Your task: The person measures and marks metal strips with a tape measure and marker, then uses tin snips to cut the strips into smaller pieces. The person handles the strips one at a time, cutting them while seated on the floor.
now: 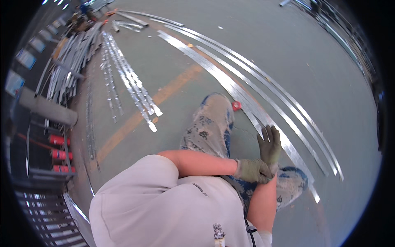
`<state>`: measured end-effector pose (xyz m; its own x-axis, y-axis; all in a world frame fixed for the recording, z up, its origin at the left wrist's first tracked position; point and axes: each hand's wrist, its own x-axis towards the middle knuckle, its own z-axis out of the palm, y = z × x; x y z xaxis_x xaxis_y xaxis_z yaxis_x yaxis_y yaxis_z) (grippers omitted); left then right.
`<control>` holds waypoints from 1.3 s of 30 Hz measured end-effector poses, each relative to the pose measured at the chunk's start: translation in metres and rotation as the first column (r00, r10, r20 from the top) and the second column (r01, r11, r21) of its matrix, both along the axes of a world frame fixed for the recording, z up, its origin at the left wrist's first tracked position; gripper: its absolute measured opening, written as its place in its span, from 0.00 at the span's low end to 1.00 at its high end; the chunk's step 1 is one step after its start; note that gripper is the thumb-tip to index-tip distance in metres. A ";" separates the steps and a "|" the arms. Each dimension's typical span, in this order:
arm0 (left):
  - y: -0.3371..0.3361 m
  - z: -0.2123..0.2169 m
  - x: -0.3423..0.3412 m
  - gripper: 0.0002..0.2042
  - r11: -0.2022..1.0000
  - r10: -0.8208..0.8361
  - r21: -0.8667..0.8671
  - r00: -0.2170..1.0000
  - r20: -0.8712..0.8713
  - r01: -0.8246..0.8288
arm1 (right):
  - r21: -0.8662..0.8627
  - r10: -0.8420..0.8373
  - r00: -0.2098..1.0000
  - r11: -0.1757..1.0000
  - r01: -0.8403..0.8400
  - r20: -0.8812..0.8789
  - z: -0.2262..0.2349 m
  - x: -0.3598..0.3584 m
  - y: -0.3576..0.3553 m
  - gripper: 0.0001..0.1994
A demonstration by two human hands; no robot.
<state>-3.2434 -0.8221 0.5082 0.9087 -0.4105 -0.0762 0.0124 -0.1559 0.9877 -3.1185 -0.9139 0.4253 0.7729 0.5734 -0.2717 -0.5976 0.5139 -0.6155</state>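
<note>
My left hand (254, 171), in a green-grey work glove, reaches across my body. Its fingers are closed on the cuff of the matching glove at my right wrist. My right hand (269, 146) is raised with its fingers stretched out, and it holds nothing. Beneath and beyond it, a wide, shiny metal strip (230, 84) lies along the floor. Narrower metal strips (263, 78) run beside it on the right. A small red object (236, 106), perhaps a tape measure, sits against the wide strip beyond my knees.
Crinkled silvery strips (131, 78) lie on the floor to the left, near an orange floor line (144, 109). Farther left are piled metal profiles (76, 57) and a rack with red cylinders (61, 154). A slatted bench (51, 220) stands at lower left.
</note>
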 end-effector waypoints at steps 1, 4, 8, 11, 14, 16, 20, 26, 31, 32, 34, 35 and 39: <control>-0.002 -0.005 -0.001 0.17 0.999 0.013 -0.039 1.000 0.021 -0.012 | 0.034 -0.015 1.000 0.999 0.015 0.005 -0.004 0.000 -0.003 0.33; 0.000 -0.006 -0.003 0.16 0.991 -0.001 -0.133 0.992 -0.125 -0.016 | -0.100 -0.116 0.993 0.988 0.115 -0.001 0.006 -0.010 0.002 0.30; 0.006 0.014 0.009 0.16 0.992 -0.129 0.005 0.987 -0.092 0.130 | -0.047 -0.072 0.993 0.997 0.068 -0.089 -0.001 -0.006 -0.008 0.24; 0.018 0.023 0.026 0.16 0.973 -0.163 0.169 0.986 0.035 0.155 | -0.163 -0.069 0.983 0.986 0.042 -0.169 0.028 -0.007 -0.002 0.18; 0.056 0.047 0.056 0.17 0.994 0.009 0.108 0.996 0.086 -0.018 | -0.261 -0.135 0.960 0.963 0.069 -0.246 0.010 0.010 -0.019 0.19; 0.095 0.039 0.083 0.18 0.922 0.339 0.166 0.936 0.098 -0.351 | -0.274 -0.167 0.980 0.952 0.134 -0.103 -0.002 0.017 -0.032 0.18; 0.202 0.044 0.122 0.18 0.610 0.769 -0.171 0.630 -0.111 -0.774 | -0.453 -0.140 0.987 0.887 0.092 -0.074 0.038 0.024 -0.041 0.17; 0.281 -0.151 0.135 0.26 0.559 0.794 0.485 0.603 -0.078 -0.673 | -0.563 -0.063 0.958 0.819 -0.110 -0.279 0.010 0.009 -0.038 0.16; 0.275 -0.235 0.150 0.34 0.522 0.566 0.812 0.818 -0.101 -0.261 | -0.686 0.012 0.919 0.661 -0.303 -0.394 -0.008 -0.004 -0.027 0.16; 0.270 -0.242 0.157 0.35 0.502 0.537 0.841 0.835 -0.122 -0.200 | -0.693 0.021 0.916 0.647 -0.317 -0.400 -0.012 -0.002 -0.026 0.17; 0.259 -0.262 0.168 0.36 0.447 0.480 0.887 0.868 -0.129 -0.116 | -0.704 0.046 0.912 0.621 -0.345 -0.407 -0.018 -0.002 -0.023 0.18; 0.255 -0.273 0.174 0.36 0.411 0.446 0.907 0.888 -0.109 -0.095 | -0.706 0.054 0.909 0.612 -0.357 -0.414 -0.018 -0.001 -0.019 0.18; 0.256 -0.311 0.191 0.35 0.354 0.389 0.933 0.918 -0.078 -0.070 | -0.704 0.081 0.891 0.583 -0.406 -0.447 -0.020 0.001 -0.009 0.19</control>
